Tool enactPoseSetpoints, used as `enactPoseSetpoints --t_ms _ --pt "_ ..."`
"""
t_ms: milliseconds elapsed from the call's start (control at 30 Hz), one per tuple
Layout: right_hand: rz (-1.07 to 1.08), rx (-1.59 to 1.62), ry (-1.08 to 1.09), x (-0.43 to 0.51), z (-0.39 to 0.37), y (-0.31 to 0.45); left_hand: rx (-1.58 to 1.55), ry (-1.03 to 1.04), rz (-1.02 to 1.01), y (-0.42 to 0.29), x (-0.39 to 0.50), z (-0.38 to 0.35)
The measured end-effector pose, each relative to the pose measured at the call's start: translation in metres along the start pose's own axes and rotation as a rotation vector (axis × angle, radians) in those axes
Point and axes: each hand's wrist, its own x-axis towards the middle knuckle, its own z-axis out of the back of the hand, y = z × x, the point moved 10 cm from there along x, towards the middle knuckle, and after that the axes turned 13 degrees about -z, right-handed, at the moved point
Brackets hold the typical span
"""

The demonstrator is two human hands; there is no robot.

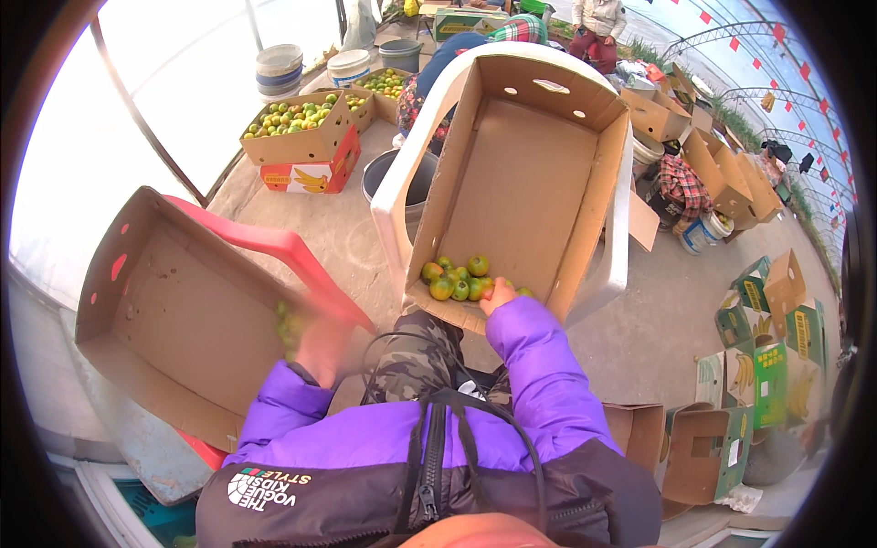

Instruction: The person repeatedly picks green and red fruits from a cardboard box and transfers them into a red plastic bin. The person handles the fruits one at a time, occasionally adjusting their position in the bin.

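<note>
My right hand [500, 296] reaches into a cardboard box [524, 171] that rests across a white plastic chair [390, 205]. Its fingers are among green and orange tomatoes [460, 290] gathered at the box's near end; whether they grip one is hidden. To the left, my left hand [325, 346] is blurred at the right side of a second cardboard box [199, 315], held on a red plastic chair [274, 243]. A few blurred green tomatoes [288, 329] show just beside that hand, inside the box. I cannot make out whether its fingers hold anything.
Ahead, a carton of tomatoes [294, 140] sits on a red banana box [312, 171]. A dark bucket [377, 181] stands behind the white chair, near a bent-over person [445, 65]. Several banana cartons [771, 377] line the right; another person [599, 31] is farther back.
</note>
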Motion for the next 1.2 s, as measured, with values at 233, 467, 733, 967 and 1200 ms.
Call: enactPoseSetpoints --t_ms 233,467,733,967,1200 --pt "0.622 0.494 0.464 -0.136 -0.008 0.148 -0.258 -0.021 0.331 0.015 -0.013 -0.104" --pt "0.365 0.206 0.266 -0.068 -0.004 0.101 -0.575 0.185 0.43 -0.002 -0.02 -0.125" --pt "-0.235 -0.393 -0.154 0.012 0.048 -0.042 -0.58 -0.575 0.117 -0.029 -0.021 -0.016" --pt "-0.32 -0.548 -0.003 -0.006 0.049 -0.034 -0.436 -0.276 0.051 -0.025 -0.003 -0.03" --pt "-0.273 -0.627 -0.093 -0.004 0.048 -0.034 -0.337 -0.164 0.042 0.007 0.006 0.005"
